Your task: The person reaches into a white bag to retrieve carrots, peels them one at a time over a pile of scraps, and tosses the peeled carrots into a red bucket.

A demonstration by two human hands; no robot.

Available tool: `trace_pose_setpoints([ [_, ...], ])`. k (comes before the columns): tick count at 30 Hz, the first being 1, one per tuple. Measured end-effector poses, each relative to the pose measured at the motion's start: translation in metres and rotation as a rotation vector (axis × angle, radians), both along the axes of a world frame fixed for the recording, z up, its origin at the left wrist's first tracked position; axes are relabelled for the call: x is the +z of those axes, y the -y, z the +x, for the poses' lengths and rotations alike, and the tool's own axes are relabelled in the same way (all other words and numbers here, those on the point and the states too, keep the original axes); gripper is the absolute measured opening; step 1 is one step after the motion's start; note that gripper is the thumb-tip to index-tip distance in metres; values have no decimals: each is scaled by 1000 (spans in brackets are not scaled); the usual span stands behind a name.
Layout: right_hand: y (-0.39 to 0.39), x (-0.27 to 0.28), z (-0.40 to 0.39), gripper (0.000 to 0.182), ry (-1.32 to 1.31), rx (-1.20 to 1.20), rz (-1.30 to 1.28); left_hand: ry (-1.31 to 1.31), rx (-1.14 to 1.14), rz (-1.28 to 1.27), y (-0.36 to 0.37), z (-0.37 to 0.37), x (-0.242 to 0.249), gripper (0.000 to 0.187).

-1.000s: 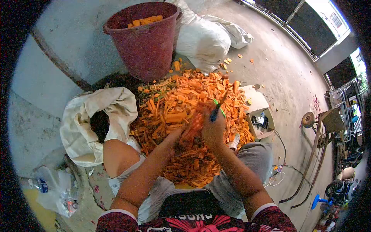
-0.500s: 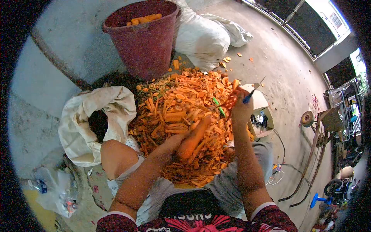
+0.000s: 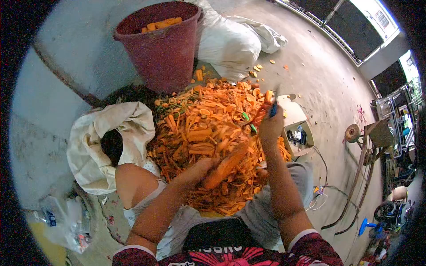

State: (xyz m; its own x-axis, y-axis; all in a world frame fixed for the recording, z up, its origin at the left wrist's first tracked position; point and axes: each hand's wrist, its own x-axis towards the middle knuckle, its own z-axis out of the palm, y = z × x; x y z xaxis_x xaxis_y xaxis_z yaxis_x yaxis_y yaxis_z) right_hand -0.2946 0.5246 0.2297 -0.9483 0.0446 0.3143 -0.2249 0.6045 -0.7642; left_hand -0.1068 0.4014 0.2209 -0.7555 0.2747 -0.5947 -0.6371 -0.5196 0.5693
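My left hand (image 3: pixel 202 170) is closed around the thick end of a large orange carrot (image 3: pixel 226 166), which points up and to the right over the heap. My right hand (image 3: pixel 270 124), raised at the heap's right side, grips a tool with a blue handle (image 3: pixel 273 109) and a thin blade blurred by motion. A red-orange, net-like thing (image 3: pixel 259 116) shows beside that hand. Below both hands spreads a large heap of carrot peelings and slices (image 3: pixel 213 106). A bright green piece (image 3: pixel 246 116) lies on it near my right hand.
Behind the heap stands a dark red bucket (image 3: pixel 159 57) with carrots inside, beside white sacks (image 3: pixel 228 44). An open cream sack (image 3: pixel 82 146) lies left, a plastic bag (image 3: pixel 69 224) lower left. An open box (image 3: pixel 304 150) sits right; farther right is a hand cart (image 3: pixel 361 177).
My right hand has come slightly down and left with the blue-handled tool, whose blade has turned more upright. The carrot in my left hand has shifted slightly and lies at a lower slant.
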Motion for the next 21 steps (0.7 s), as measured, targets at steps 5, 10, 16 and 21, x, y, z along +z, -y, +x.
trace_pose_setpoints([
  [5,0,13,8,13,9,45,-224,144,99,2,9,-4,6,29],
  [10,32,37,85,22,318,362,-315,44,304,96,6,-19,-30,27],
  [16,40,32,109,13,172,393,-106,82,285,41,5,-18,-1,29],
  [21,15,9,34,18,111,194,-8,-151,25,-179,1,-18,-73,35],
])
